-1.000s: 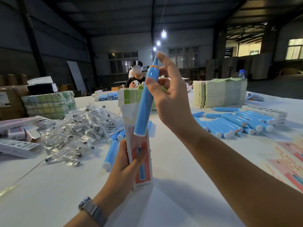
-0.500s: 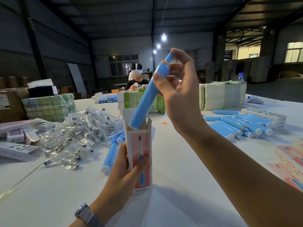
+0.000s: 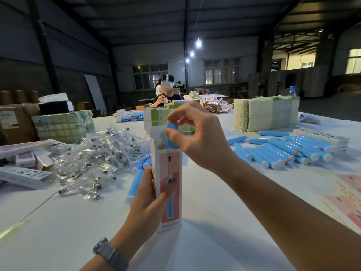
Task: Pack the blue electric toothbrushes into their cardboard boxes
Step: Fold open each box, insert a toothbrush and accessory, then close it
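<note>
My left hand (image 3: 148,196) grips an upright cardboard box (image 3: 171,192) with a pink toothbrush picture, its top flap open. A blue electric toothbrush (image 3: 171,137) stands most of the way down inside the box, only its upper part showing. My right hand (image 3: 197,137) pinches that upper end between thumb and fingers. More blue toothbrushes (image 3: 283,151) lie in a pile on the white table (image 3: 58,222) at the right, and a few others (image 3: 136,180) lie just behind my left hand.
A heap of clear-wrapped brush heads (image 3: 97,155) covers the left of the table, with closed boxes (image 3: 25,175) beside it. Stacks of flat cartons (image 3: 265,112) stand at the back right, flat pink box blanks (image 3: 349,196) at the right edge. Another person (image 3: 166,92) sits at the far side.
My right hand has lowered the toothbrush from above the box down into its open top. The left hand has kept the box upright in about the same place.
</note>
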